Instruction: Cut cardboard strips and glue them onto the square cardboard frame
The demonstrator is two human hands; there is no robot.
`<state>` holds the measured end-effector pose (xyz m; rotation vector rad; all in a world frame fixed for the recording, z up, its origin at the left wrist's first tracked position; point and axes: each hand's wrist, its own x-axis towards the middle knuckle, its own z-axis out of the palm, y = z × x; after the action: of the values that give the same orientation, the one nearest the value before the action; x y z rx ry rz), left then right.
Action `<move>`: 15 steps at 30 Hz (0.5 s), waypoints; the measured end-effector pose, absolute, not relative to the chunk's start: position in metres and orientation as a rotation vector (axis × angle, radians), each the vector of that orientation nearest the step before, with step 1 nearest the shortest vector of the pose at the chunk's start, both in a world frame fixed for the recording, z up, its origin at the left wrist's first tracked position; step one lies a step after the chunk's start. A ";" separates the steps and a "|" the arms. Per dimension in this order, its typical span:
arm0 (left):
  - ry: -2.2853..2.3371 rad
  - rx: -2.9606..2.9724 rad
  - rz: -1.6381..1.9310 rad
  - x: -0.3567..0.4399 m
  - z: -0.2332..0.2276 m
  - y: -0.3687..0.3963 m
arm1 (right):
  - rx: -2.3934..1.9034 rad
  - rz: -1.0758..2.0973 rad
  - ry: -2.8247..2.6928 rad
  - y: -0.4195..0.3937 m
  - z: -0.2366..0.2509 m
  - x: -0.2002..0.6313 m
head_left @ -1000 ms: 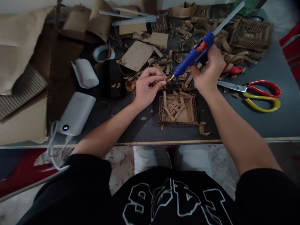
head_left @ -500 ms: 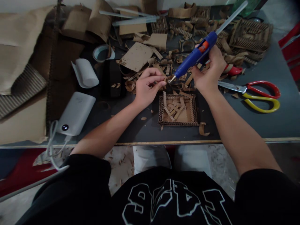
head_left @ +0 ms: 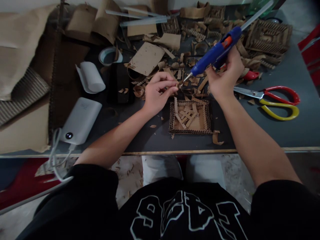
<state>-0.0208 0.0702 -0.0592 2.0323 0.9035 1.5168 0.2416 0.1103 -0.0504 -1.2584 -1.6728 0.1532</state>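
Observation:
My right hand (head_left: 226,76) is wrapped round the handle of a blue hot glue gun (head_left: 207,60), with a clear glue stick (head_left: 257,15) jutting from its back end. The gun slants down to the left, and its metal nozzle sits close by the fingertips of my left hand (head_left: 160,91). Those fingers pinch a small cardboard piece (head_left: 177,85), mostly hidden by them. Just below lies a square cardboard tray (head_left: 172,128) with a corrugated rim, several thin cardboard strips (head_left: 187,116) loose inside it.
Scissors (head_left: 267,98) with red and yellow handles lie at the right. A white power bank (head_left: 81,120) with a cable, a paper roll (head_left: 91,78) and large cardboard sheets (head_left: 25,123) are on the left. Cardboard scraps (head_left: 197,33) and a ridged square piece (head_left: 270,40) fill the back.
My right hand and the glue gun have shifted slightly up and to the right. My left hand has barely moved and still pinches the small piece.

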 end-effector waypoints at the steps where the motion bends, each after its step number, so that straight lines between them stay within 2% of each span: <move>1: 0.910 2.032 1.514 -0.021 -0.058 0.070 | -1.241 0.061 -1.631 0.110 -0.050 0.241; 3: 0.916 2.032 1.522 -0.021 -0.057 0.069 | -1.235 -0.061 -1.603 0.107 -0.048 0.239; 6: 0.929 2.018 1.549 -0.020 -0.057 0.069 | -1.284 -0.077 -1.635 0.104 -0.044 0.236; 15: 0.926 2.040 1.556 -0.021 -0.058 0.070 | -1.507 0.075 -1.648 0.093 -0.027 0.223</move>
<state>-0.0207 0.0700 -0.0585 2.0404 0.9257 1.5556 0.2229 0.0930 -0.0268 -1.5073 -1.6485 0.0755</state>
